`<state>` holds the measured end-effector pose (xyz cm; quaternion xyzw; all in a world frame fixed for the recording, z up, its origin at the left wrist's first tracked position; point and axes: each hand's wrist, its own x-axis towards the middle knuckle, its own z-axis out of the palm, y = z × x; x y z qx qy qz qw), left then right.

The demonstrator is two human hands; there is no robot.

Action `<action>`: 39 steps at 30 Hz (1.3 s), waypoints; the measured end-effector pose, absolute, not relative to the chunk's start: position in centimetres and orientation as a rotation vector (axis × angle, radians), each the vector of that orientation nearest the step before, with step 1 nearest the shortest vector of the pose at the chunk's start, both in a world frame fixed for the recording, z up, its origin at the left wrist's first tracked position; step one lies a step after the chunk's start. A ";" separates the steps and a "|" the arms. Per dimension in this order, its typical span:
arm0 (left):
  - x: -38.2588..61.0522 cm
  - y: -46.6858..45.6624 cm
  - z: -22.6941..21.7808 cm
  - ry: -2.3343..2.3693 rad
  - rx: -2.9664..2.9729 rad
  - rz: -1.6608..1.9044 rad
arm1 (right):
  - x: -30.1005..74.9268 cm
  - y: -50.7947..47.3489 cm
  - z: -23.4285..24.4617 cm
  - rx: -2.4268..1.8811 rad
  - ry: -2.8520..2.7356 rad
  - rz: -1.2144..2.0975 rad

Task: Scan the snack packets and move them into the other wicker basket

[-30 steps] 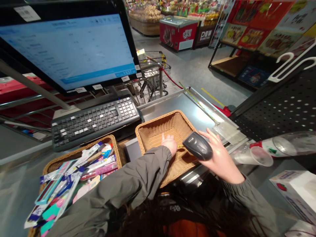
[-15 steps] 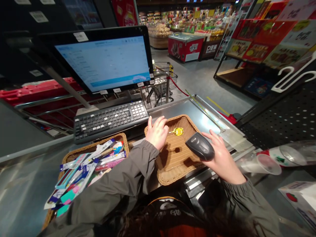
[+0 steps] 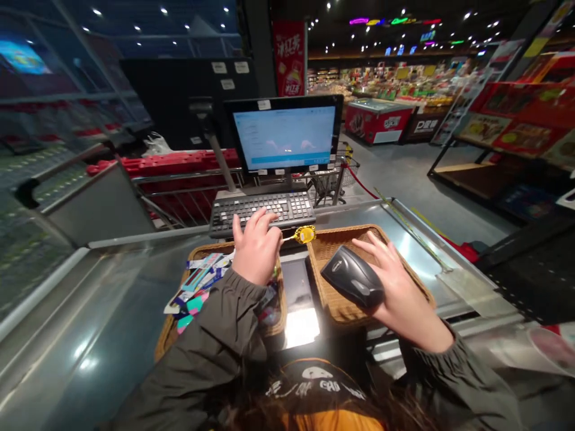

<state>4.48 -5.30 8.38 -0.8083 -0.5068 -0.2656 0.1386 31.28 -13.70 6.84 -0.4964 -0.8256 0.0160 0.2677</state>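
Note:
My left hand [image 3: 256, 248] pinches the thin stick of a lollipop [image 3: 305, 234] in a yellow wrapper, between thumb and fingers. It hovers over the far edge of the left wicker basket [image 3: 282, 311], just in front of the keyboard [image 3: 287, 206]. Toothbrush-like packs and other small packaged goods [image 3: 202, 284] fill that basket, partly hidden by my sleeve. In my right hand [image 3: 399, 293] is a black barcode scanner [image 3: 353, 276], its head angled left. Below the scanner lies the right wicker basket [image 3: 336, 238]; much of its inside is hidden.
Behind the keyboard stands a lit monitor [image 3: 287, 137]. A dark second screen [image 3: 188, 102] is mounted at its left. The baskets rest on a metal counter [image 3: 121, 293]. Blurred plastic cups [image 3: 534, 350] are at the right. Shopping carts [image 3: 188, 197] stand beyond the counter.
My left hand has carried the lollipop left, out from over the right basket to near the keyboard. The scanner stays in my right hand over the right basket. The head view has lifted and turned left.

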 end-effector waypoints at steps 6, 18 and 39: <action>-2.7 -8.8 7.9 -1.651 -2.218 -0.746 | 25.6 -13.5 7.3 -1.175 -2.360 0.064; -10.3 -12.6 5.5 -1.846 -2.129 -0.734 | 17.1 -14.5 7.2 -1.038 -2.437 0.146; -13.3 -13.4 4.5 -1.866 -2.173 -0.788 | 14.6 -15.2 7.3 -1.068 -2.499 0.160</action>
